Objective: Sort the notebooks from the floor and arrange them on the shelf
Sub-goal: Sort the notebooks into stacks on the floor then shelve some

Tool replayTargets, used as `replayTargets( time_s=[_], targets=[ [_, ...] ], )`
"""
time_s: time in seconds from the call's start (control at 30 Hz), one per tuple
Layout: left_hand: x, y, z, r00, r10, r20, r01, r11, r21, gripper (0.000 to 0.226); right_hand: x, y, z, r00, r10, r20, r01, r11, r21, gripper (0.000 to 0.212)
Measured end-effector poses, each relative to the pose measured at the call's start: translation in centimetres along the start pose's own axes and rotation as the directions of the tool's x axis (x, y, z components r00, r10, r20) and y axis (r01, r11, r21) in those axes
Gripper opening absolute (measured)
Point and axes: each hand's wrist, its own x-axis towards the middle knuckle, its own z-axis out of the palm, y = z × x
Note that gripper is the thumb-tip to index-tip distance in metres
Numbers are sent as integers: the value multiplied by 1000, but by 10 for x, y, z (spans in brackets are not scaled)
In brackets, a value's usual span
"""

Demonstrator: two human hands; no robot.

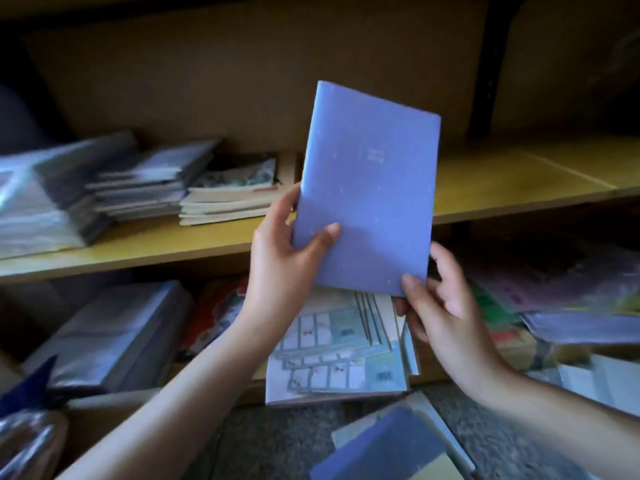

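Down at the bottom, a loose pile of notebooks (391, 445) lies on the carpet, a blue cover on top. Above it the blue notebook (367, 188) is up in the air, right in front of the shelf (519, 181). The left hand (284, 258) pinches its lower left edge with the thumb on the cover and the right hand (446, 306) pinches the lower right corner, upright and face-on. That looks like checking the cover before choosing between the flat stacks (225, 199) at the shelf's left and the bare board beside them.

Shelf board (519, 181) bare rightward — notebook stacks (221, 199) crowd its left.
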Motion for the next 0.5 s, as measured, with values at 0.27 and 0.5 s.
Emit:
replayTargets(
  time_s=[0.27, 0.5],
  targets=[
    [53, 5, -42, 986, -81, -143, 98, 989, 114, 28, 75, -28, 47, 991, 131, -4, -130, 988, 81, 29],
    [90, -15, -78, 834, -483, -265, 426, 871, -245, 15, 130, -27, 99, 954, 296, 39, -298, 952, 67, 11]
  ],
)
